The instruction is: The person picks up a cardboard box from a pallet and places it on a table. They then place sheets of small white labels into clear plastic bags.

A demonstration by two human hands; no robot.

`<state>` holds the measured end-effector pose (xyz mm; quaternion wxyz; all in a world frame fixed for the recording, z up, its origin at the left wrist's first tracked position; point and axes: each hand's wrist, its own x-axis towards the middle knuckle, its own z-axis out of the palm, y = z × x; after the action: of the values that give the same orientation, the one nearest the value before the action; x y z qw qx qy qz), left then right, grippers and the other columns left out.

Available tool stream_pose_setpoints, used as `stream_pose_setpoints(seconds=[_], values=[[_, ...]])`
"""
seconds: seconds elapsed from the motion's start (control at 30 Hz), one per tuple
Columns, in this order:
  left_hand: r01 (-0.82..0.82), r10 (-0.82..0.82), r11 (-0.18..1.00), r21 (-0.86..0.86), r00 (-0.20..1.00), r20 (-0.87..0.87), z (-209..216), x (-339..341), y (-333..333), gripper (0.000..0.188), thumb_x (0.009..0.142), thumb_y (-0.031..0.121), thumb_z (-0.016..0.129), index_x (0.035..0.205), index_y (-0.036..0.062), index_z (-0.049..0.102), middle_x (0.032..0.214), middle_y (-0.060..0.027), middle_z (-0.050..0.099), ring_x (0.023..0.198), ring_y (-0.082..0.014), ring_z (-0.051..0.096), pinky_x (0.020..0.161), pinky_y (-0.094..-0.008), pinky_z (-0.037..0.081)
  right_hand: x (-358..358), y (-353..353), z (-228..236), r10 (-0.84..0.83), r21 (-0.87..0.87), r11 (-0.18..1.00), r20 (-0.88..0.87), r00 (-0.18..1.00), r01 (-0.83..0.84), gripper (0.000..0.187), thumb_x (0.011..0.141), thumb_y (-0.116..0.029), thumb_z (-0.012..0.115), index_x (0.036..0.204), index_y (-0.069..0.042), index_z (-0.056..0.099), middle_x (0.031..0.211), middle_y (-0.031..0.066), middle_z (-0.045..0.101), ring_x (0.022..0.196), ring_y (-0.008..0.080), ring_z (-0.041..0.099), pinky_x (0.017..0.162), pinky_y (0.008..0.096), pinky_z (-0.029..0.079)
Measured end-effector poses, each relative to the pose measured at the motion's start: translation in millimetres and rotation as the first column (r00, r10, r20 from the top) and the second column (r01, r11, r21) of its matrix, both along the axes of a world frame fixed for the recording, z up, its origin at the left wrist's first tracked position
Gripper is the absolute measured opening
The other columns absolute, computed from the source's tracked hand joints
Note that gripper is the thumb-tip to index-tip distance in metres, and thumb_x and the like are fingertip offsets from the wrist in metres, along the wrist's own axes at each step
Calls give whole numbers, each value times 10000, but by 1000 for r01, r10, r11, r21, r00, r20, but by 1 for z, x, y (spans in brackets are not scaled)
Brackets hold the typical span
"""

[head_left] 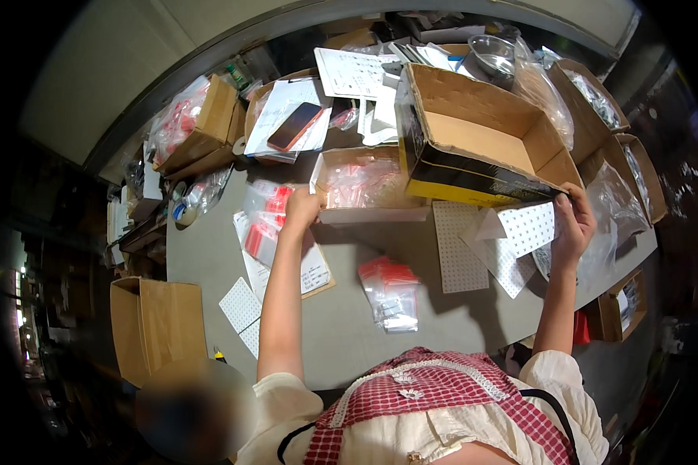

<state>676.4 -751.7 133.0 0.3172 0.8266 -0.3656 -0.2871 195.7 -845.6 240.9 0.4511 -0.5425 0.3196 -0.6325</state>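
My left hand point(305, 208) is closed on the left end of a low white box point(368, 215). Inside that box lie clear plastic bags point(363, 183). My right hand point(574, 223) grips the near right corner of a larger open cardboard box point(473, 138), black and yellow outside and bare brown within. This larger box is tilted toward me and overlaps the white box's right end. Between my forearms, a small stack of red-topped zip bags point(389, 294) rests on the grey table point(341, 341). More red-topped bags point(265, 221) lie on a clipboard point(318, 279) beside my left forearm.
White sheets with rows of small marks point(461, 248) lie under the larger box, others point(240, 304) at the left. A phone point(295, 126) sits on papers behind. A metal bowl point(492, 56) and filled cartons point(589, 93) crowd the back right; another carton point(171, 325) stands left.
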Motion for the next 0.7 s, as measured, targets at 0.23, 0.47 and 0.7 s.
stream_pose_setpoints(seconds=[0.23, 0.47, 0.7], values=[[-89, 93, 996, -27, 962, 259, 23, -7, 8, 271, 816, 198, 553, 918, 3, 712, 826, -219, 705, 737, -373, 694, 712, -462, 528, -4, 5, 8, -15, -17, 1000, 15, 1000, 15, 215, 915, -27, 651, 1110, 61, 625, 914, -9, 600, 737, 24, 494, 643, 155, 352], [-57, 43, 998, 26, 924, 380, 1, -18, 7, 350, 834, 213, 536, 1039, -19, 698, 1037, -319, 674, 1000, -489, 644, 898, -537, 489, 1, 2, 6, 43, -5, 999, 52, 998, -43, 203, 918, -10, 637, 1107, 62, 618, 926, 5, 615, 773, 50, 530, 685, 174, 398], [-6, -96, 970, 241, 908, 409, 20, -39, -12, 385, 802, 203, 558, 1020, -81, 699, 1065, -348, 664, 1052, -484, 643, 924, -529, 499, 15, -6, 1, 4, -148, 989, -130, 991, -24, 177, 917, -21, 673, 1076, 54, 662, 940, 16, 668, 825, 57, 590, 749, 176, 452]])
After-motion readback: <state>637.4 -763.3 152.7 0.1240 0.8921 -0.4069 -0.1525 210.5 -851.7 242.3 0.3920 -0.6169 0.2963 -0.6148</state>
